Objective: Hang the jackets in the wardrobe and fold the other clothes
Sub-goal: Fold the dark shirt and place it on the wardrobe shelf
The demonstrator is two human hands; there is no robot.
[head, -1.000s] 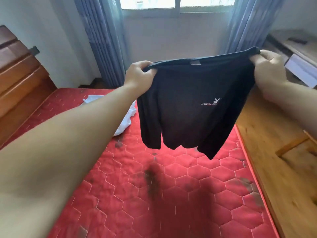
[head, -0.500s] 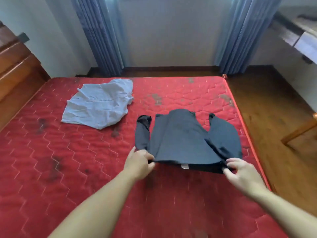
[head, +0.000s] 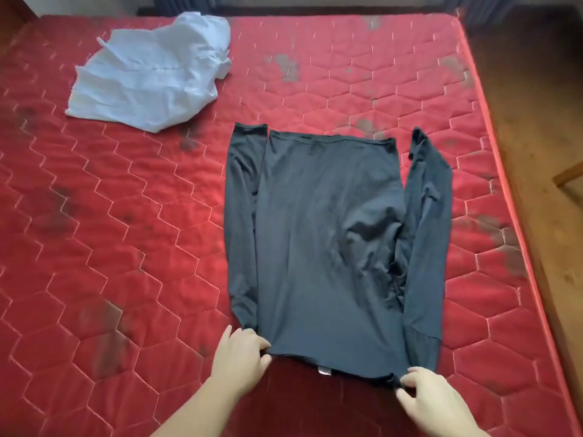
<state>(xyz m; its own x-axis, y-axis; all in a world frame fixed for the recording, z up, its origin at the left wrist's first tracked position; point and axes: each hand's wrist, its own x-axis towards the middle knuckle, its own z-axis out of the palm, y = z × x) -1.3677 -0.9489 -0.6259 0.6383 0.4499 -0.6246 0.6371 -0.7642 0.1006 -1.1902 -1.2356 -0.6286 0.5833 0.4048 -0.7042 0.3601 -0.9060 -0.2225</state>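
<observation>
black long-sleeved top lies face-down on red mattress. left hand and right hand apparently pinch its shoulders. smooth right-side wrinkles before folding sleeves inward.

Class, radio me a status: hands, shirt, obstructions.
Both hands, left and right, pinching dark shirt shoulders. Shirt flat on mattress. White garment lies apart.

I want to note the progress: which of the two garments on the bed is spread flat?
The dark long-sleeved shirt, held at its near edge by both hands. The white garment lies crumpled farther away, untouched.
</observation>
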